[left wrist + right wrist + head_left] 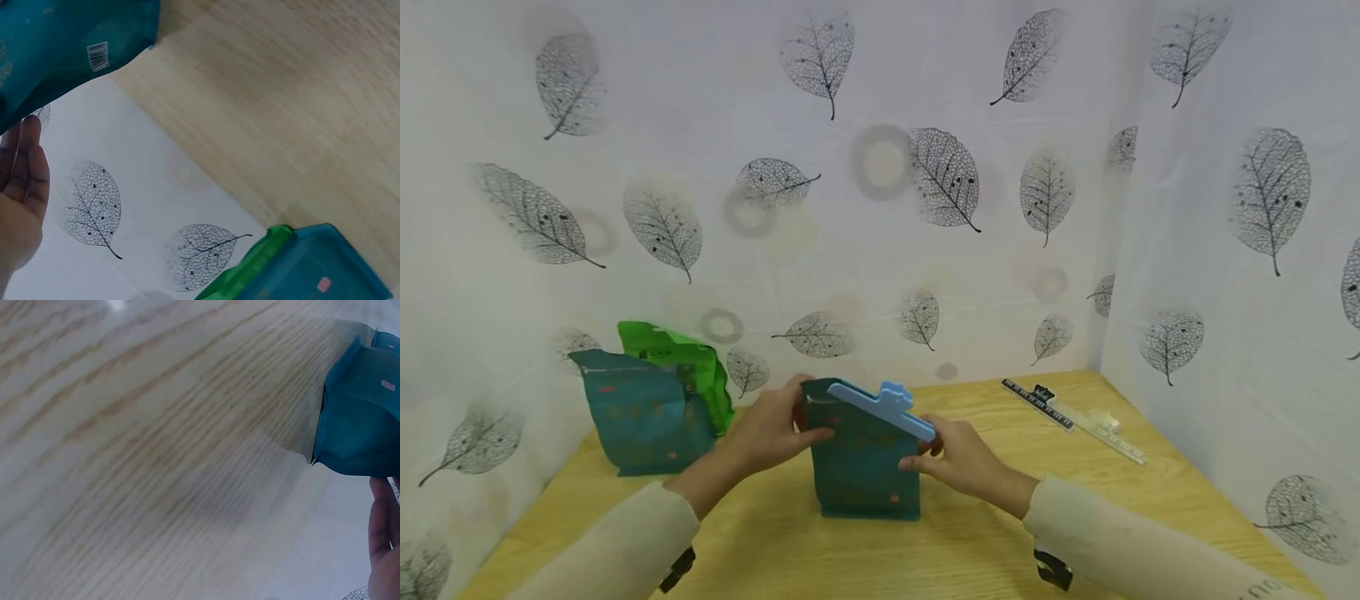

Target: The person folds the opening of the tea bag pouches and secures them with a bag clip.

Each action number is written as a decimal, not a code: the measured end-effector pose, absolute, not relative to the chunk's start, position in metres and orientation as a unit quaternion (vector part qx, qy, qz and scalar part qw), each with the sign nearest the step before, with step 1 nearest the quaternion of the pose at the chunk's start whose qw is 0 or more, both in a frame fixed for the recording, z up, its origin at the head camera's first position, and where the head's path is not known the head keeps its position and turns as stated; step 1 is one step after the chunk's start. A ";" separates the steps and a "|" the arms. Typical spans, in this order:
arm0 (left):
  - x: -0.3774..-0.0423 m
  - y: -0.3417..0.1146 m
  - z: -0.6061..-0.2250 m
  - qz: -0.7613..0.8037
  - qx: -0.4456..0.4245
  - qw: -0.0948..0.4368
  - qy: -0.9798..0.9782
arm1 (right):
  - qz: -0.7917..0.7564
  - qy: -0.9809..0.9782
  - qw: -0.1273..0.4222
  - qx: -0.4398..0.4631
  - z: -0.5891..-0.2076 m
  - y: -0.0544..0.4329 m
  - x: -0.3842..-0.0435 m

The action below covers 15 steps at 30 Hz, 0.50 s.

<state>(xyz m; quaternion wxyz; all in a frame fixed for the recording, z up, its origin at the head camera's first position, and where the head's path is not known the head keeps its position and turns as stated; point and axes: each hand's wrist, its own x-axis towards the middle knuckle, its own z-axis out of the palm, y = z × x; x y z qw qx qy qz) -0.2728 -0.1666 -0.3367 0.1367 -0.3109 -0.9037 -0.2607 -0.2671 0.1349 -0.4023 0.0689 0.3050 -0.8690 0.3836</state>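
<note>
A teal flat-bottomed bag [865,475] stands upright on the table. Across its top, slanting down to the right, sits a light blue bag clip [880,408]. My left hand [775,429] holds the bag's upper left side, thumb in front and fingers behind. At the right side, my right hand [958,458] grips the bag's edge just below the clip's lower end, with its thumb on the front. The left wrist view shows the left hand [22,187] by the bag [69,50]. In the right wrist view, fingers of the right hand [384,537] meet the bag's side [356,419].
Another teal bag [643,417] stands at the left, in front of a bright green bag [707,367]. A black clip [1037,402] and a whitish clear clip [1112,433] lie at the back right of the wooden table [760,542]. Leaf-print curtains [865,250] enclose the table.
</note>
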 end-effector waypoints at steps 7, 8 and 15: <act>-0.274 -0.173 -0.354 -0.290 -0.312 0.131 -0.895 | 0.388 -0.865 -0.003 0.317 -0.416 0.133 -0.267; -0.274 -0.173 -0.356 -0.293 -0.310 0.129 -0.895 | 0.384 -0.867 -0.005 0.317 -0.417 0.133 -0.267; -0.272 -0.183 -0.372 -0.309 -0.294 0.127 -0.896 | 0.357 -0.875 -0.009 0.327 -0.424 0.131 -0.267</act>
